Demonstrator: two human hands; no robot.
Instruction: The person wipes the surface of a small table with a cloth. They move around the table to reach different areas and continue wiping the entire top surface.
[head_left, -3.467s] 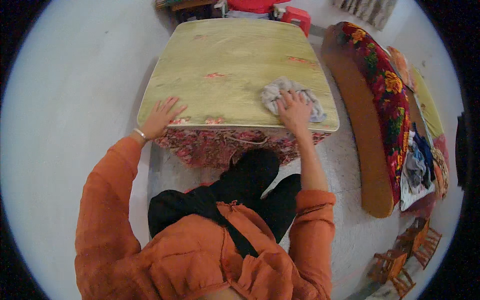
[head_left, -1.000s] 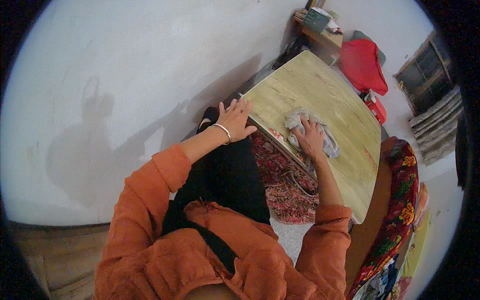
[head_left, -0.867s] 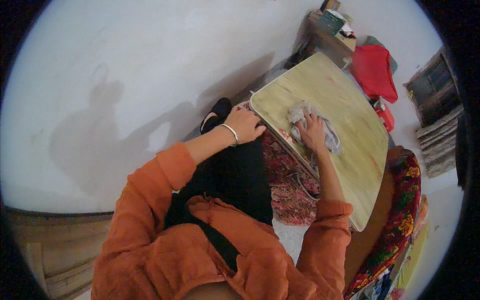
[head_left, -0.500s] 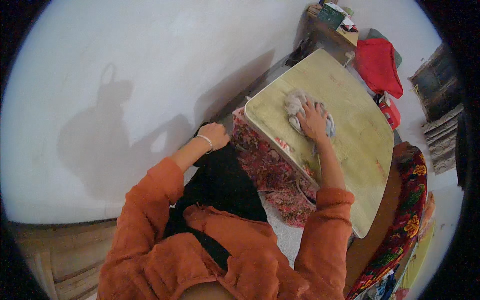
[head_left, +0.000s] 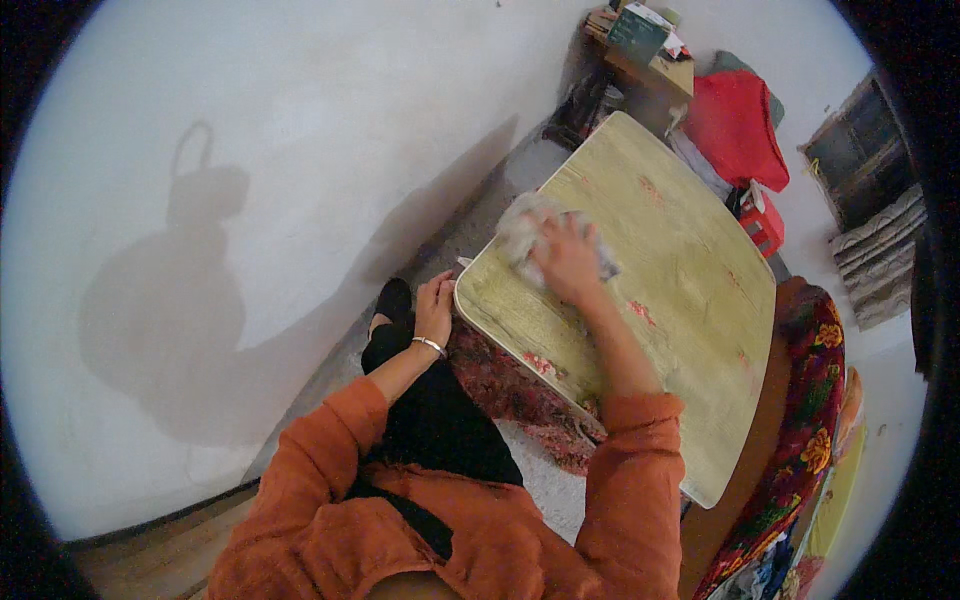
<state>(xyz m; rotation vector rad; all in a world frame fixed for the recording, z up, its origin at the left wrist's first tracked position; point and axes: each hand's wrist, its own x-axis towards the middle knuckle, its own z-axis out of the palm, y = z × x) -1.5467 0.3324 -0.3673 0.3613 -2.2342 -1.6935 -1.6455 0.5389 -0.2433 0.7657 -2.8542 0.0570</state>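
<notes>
Right hand (head_left: 568, 262) partly hides blurred cloth (head_left: 518, 238); sleeve (head_left: 630, 455) partly covers table (head_left: 690, 300).

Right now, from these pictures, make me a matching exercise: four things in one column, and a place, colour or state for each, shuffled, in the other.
Column one
1. cloth
2. bracelet
3. tabletop
4. shoe

Column two
A. black, on a foot
B. yellowish green with small reddish patches
C. under the right hand
D. around the left wrist

Right pairs: 1-C, 2-D, 3-B, 4-A.
</notes>
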